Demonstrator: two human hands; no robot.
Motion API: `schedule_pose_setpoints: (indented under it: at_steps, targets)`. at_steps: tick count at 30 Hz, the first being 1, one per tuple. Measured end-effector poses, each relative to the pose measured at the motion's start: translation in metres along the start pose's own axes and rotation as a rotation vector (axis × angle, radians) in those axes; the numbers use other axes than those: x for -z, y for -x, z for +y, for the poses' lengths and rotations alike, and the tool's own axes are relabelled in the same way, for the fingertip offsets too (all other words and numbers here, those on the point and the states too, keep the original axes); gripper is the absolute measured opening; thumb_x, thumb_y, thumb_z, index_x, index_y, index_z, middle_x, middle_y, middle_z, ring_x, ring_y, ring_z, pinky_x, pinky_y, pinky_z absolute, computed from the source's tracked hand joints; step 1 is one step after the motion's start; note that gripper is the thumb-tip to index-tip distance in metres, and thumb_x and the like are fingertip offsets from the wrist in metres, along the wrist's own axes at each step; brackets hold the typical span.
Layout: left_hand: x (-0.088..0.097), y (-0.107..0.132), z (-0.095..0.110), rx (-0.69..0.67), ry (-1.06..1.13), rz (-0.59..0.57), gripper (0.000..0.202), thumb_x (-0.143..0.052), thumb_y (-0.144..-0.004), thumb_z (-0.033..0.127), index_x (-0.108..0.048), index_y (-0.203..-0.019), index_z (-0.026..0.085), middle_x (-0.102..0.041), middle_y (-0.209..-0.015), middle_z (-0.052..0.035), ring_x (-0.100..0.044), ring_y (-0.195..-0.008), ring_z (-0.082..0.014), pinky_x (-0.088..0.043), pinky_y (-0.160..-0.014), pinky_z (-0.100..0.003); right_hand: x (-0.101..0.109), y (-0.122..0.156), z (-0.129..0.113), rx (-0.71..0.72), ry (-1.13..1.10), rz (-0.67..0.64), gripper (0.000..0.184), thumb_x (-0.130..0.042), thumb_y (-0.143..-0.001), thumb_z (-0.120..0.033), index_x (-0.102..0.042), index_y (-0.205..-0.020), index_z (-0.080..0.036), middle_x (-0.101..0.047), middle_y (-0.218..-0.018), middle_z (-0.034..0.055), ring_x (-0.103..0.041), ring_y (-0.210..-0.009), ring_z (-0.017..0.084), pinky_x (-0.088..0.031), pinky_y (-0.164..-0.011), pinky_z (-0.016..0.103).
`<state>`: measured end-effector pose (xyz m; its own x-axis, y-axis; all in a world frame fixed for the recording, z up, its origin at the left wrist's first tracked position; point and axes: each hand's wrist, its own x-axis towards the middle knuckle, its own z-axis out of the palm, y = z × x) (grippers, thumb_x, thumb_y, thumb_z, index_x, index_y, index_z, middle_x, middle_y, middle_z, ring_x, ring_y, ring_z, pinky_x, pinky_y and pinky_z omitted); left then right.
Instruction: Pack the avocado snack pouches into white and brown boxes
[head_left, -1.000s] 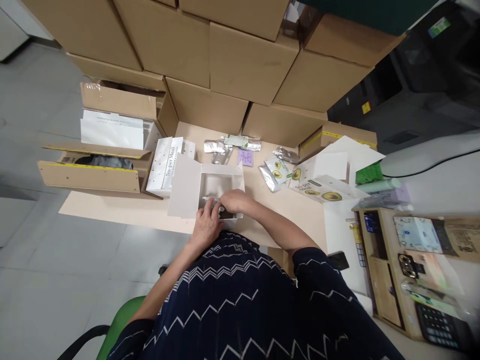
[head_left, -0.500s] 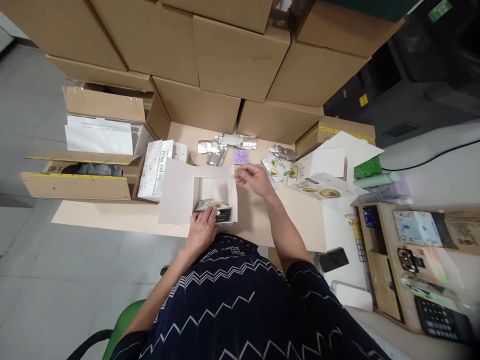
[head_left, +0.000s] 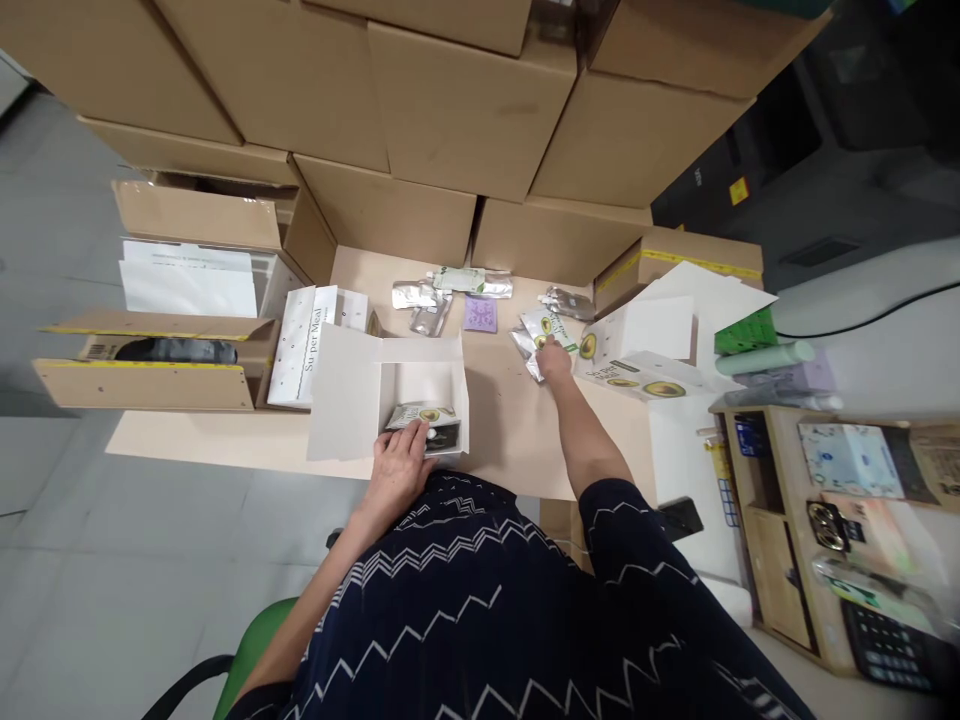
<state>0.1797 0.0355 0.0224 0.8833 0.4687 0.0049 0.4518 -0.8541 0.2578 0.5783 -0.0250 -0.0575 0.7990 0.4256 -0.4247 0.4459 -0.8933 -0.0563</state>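
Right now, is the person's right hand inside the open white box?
No, the right hand is on the avocado sachets, apart from the white box that the left hand touches.

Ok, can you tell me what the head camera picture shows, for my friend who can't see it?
Seen from above, a seated person's left hand rests on the packets in an open white box, while the right hand reaches to avocado-printed sachets farther along the table. Brown cartons are stacked behind.
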Motion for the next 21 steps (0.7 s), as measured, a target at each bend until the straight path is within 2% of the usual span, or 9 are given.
schedule_pose_setpoints:
  at_steps: [2,4,7,9,12,14,16,18,21]
  targets:
    - [-0.001,0.000,0.000,0.007,-0.003,0.003,0.053,-0.050,-0.096,0.034,-0.046,-0.145,0.013,-0.056,-0.142,-0.0209,-0.060,-0.118,-0.0326,-0.039,-0.099,-0.047,-0.004,0.010,-0.006,0.012,0.003,0.006,0.049,-0.031,-0.099,-0.015,-0.036,-0.146,-0.003,-0.052,-0.136,0.0271,-0.053,-0.125,0.027,-0.040,-0.099,0.033]
    - [-0.002,0.001,0.000,0.011,0.001,0.003,0.054,-0.051,-0.096,0.034,-0.046,-0.145,0.014,-0.056,-0.142,-0.0206,-0.060,-0.117,-0.0327,-0.039,-0.099,-0.047,-0.006,0.023,-0.009,0.035,-0.012,-0.002,0.047,-0.029,-0.098,-0.011,-0.042,-0.142,-0.003,-0.055,-0.132,0.0267,-0.055,-0.123,0.028,-0.041,-0.098,0.033]
    - [-0.003,0.001,0.000,0.000,0.008,0.011,0.053,-0.050,-0.096,0.034,-0.045,-0.145,0.013,-0.055,-0.143,-0.0202,-0.058,-0.121,-0.0325,-0.039,-0.100,-0.047,-0.002,0.048,-0.009,0.096,-0.041,-0.029,0.042,-0.032,-0.098,-0.014,-0.052,-0.135,-0.008,-0.064,-0.121,0.0221,-0.061,-0.114,0.026,-0.044,-0.094,0.032]
    - [-0.003,0.001,0.000,-0.002,0.008,0.013,0.053,-0.050,-0.096,0.033,-0.045,-0.144,0.013,-0.055,-0.143,-0.0200,-0.057,-0.122,-0.0321,-0.039,-0.100,-0.046,0.008,0.066,-0.005,0.142,-0.114,-0.020,0.043,-0.027,-0.101,-0.019,-0.053,-0.134,-0.012,-0.067,-0.117,0.0180,-0.064,-0.108,0.024,-0.048,-0.089,0.031]
    - [-0.002,0.001,0.001,0.007,0.016,0.005,0.053,-0.052,-0.096,0.033,-0.046,-0.144,0.014,-0.055,-0.143,-0.0194,-0.057,-0.123,-0.0317,-0.039,-0.100,-0.046,0.033,0.098,-0.001,0.241,-0.473,0.044,0.045,-0.026,-0.101,-0.030,-0.053,-0.134,-0.014,-0.067,-0.117,0.0130,-0.066,-0.097,0.020,-0.056,-0.077,0.029]
    - [0.000,0.001,0.002,0.008,0.025,-0.004,0.053,-0.053,-0.095,0.033,-0.046,-0.144,0.015,-0.056,-0.142,-0.0192,-0.057,-0.124,-0.0317,-0.040,-0.100,-0.046,0.055,0.124,-0.002,0.340,-0.776,0.135,0.044,-0.035,-0.099,-0.040,-0.056,-0.129,-0.016,-0.066,-0.116,0.0096,-0.066,-0.091,0.019,-0.060,-0.071,0.030]
    - [0.001,0.000,0.003,0.013,0.022,-0.013,0.053,-0.054,-0.094,0.033,-0.047,-0.143,0.014,-0.057,-0.141,-0.0191,-0.057,-0.122,-0.0321,-0.040,-0.100,-0.047,0.081,0.152,-0.007,0.460,-0.969,0.227,0.043,-0.047,-0.094,-0.048,-0.059,-0.125,-0.020,-0.065,-0.114,0.0059,-0.066,-0.088,0.018,-0.061,-0.071,0.033]
    - [0.001,0.000,0.004,0.019,0.013,-0.020,0.053,-0.055,-0.093,0.033,-0.048,-0.142,0.014,-0.057,-0.140,-0.0191,-0.058,-0.119,-0.0325,-0.040,-0.099,-0.048,0.108,0.180,-0.015,0.591,-1.046,0.270,0.043,-0.059,-0.088,-0.048,-0.060,-0.123,-0.024,-0.066,-0.110,0.0028,-0.066,-0.084,0.017,-0.061,-0.072,0.036]
    - [0.001,0.000,0.005,0.024,0.007,-0.018,0.052,-0.055,-0.093,0.033,-0.048,-0.141,0.015,-0.057,-0.139,-0.0191,-0.059,-0.116,-0.0324,-0.040,-0.099,-0.048,0.141,0.215,-0.033,0.772,-0.930,0.302,0.035,-0.065,-0.086,-0.041,-0.062,-0.119,-0.028,-0.068,-0.102,0.0009,-0.065,-0.081,0.016,-0.059,-0.075,0.036]
